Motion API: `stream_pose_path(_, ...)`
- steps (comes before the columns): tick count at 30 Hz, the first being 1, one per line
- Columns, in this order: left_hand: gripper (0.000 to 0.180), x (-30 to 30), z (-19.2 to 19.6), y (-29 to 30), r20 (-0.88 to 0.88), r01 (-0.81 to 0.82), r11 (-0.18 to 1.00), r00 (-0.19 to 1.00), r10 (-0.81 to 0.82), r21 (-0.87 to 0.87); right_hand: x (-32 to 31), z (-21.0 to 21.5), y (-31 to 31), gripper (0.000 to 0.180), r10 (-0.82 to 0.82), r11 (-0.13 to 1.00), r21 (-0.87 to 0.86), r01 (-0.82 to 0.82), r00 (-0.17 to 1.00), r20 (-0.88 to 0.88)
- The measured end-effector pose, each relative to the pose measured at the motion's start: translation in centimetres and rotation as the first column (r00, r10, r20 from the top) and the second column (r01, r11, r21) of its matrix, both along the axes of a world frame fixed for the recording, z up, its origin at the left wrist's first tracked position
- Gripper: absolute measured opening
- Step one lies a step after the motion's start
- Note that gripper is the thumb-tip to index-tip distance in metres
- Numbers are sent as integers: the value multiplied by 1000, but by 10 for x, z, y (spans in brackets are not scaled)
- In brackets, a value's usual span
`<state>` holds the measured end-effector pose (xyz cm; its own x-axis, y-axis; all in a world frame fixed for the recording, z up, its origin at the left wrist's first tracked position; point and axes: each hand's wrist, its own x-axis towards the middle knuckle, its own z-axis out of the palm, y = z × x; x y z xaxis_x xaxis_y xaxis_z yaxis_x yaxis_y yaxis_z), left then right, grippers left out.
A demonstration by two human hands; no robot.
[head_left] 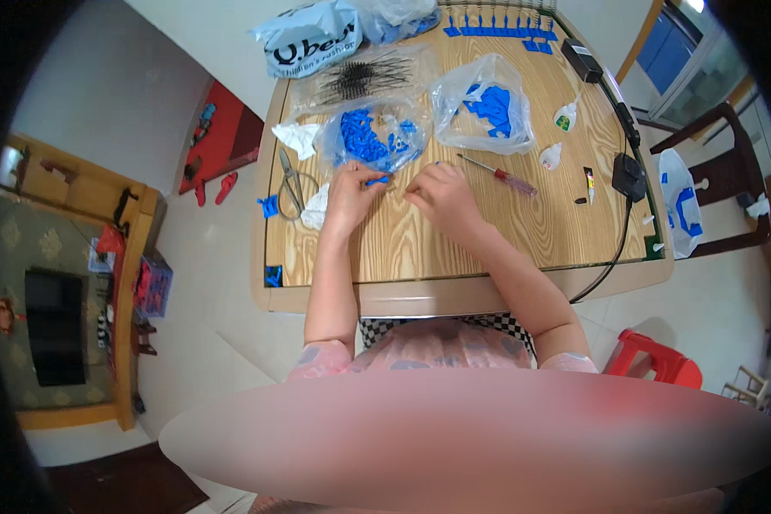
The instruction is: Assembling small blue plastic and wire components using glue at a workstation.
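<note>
Over the near middle of the wooden table, my left hand pinches a small blue piece between thumb and fingertips. A short gap to its right, my right hand is closed with its fingers curled down; whatever they may hold is hidden. Just beyond my left hand lies an open clear plastic bag with many small blue pieces in it. Beyond my right hand stands another clear bag holding flat blue pieces. A screwdriver with a red see-through handle lies to the right of my right hand.
Scissors and white tissue lie left. Thin black wires on plastic are at the back, near a printed bag. A rack of blue pieces stands far right. Small white bottles and a black adapter sit right.
</note>
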<state>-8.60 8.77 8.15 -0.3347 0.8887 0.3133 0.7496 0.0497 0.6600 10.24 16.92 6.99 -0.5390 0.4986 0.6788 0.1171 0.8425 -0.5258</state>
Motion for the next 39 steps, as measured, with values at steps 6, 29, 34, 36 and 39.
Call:
stream_pose_path(6, 14, -5, 3, -9, -56, -75, 968, 996, 64, -238, -7, -16, -21, 12, 33, 982, 159, -98, 930, 365)
stream_pose_path(29, 18, -9, -13, -10, -229, -202, 956, 961, 152, -213, -20, 7, 7, 12, -104, 992, 110, 57, 862, 496)
stream_pose_path(34, 14, -4, -7, -12, -266, -192, 970, 953, 148, -151, -43, 23, 47, 10, -119, 992, 108, 64, 752, 649)
stream_pose_path(36, 14, -4, -5, -11, -239, -196, 976, 956, 169, -95, -48, 21, 59, 10, -155, 987, 146, 70, 672, 724)
stream_pose_path(39, 13, -3, -5, -9, -239, -189, 981, 956, 171, -52, -51, 10, 70, 11, -149, 987, 153, 44, 591, 793)
